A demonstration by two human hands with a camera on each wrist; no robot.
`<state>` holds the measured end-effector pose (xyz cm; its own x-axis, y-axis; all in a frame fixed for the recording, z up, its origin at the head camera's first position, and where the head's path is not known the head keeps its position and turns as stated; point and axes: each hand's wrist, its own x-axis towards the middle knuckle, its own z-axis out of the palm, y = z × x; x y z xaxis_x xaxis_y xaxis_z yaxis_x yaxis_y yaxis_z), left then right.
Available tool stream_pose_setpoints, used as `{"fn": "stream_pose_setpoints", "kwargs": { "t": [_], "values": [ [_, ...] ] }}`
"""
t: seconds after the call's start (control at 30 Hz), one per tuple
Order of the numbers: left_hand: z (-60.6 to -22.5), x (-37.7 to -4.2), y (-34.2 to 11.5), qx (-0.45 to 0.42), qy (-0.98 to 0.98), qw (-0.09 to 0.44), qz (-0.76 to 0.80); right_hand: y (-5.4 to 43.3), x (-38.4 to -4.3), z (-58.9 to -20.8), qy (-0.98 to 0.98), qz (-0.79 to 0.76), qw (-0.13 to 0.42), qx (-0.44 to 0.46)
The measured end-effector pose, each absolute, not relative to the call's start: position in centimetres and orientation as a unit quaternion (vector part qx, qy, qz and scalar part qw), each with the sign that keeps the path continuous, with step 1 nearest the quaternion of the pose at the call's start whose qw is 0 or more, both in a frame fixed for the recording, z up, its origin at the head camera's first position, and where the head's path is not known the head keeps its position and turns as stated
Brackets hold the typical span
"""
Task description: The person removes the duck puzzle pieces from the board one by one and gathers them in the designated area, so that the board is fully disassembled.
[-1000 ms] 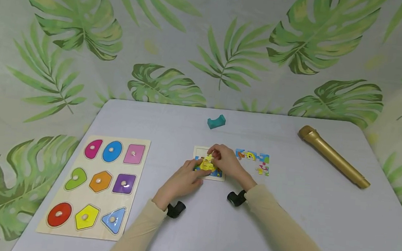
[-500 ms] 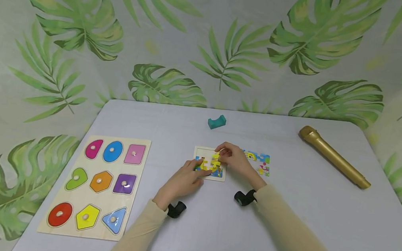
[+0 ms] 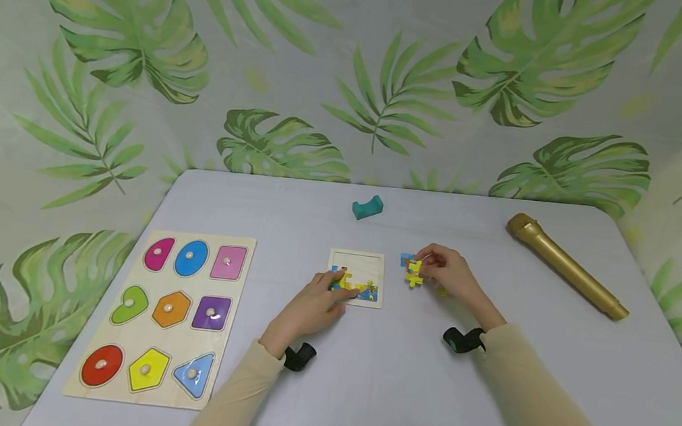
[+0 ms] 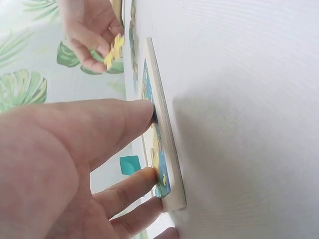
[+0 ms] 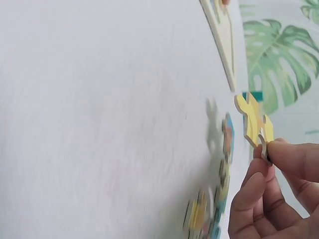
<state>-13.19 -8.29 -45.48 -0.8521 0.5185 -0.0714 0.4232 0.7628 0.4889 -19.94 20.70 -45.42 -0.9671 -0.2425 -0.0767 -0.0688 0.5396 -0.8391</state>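
My right hand pinches a yellow puzzle piece between thumb and fingertips. In the right wrist view that yellow piece stands on edge, raised off the table. Close under it lie loose puzzle pieces, mostly covered by my right hand in the head view. My left hand rests on the small wooden puzzle board, thumb and fingertips touching pieces along its lower left. Yellow and blue pieces fill the board's lower part, and its upper part shows bare wood.
A teal curved block sits behind the puzzle board. At the left lies a large shape board with knobbed coloured shapes. A gold microphone lies at the right. Leaf-patterned cloth hangs beyond the table's far edge.
My right hand has lifted the yellow piece out of the puzzle board and carried it right, over the loose pieces. My left hand has stayed on the board.
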Motion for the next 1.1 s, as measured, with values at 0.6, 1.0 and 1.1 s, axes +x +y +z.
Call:
{"fn": "stream_pose_setpoints", "kwargs": {
  "t": [0.6, 1.0, 1.1],
  "values": [
    [-45.6, -13.1, -8.3, 0.252, 0.934, 0.096, 0.235, 23.1, -19.3, -45.8, 0.903, -0.404, 0.090, -0.113],
    [-45.7, -13.1, -8.3, 0.257, 0.933, 0.088, 0.235, 21.7, -19.0, -46.1, 0.934, -0.322, 0.041, -0.148],
    [-45.7, -13.1, -8.3, 0.256, 0.934, 0.087, 0.235, 21.6, -18.9, -46.0, 0.935, -0.317, 0.037, -0.154]
  ]
}}
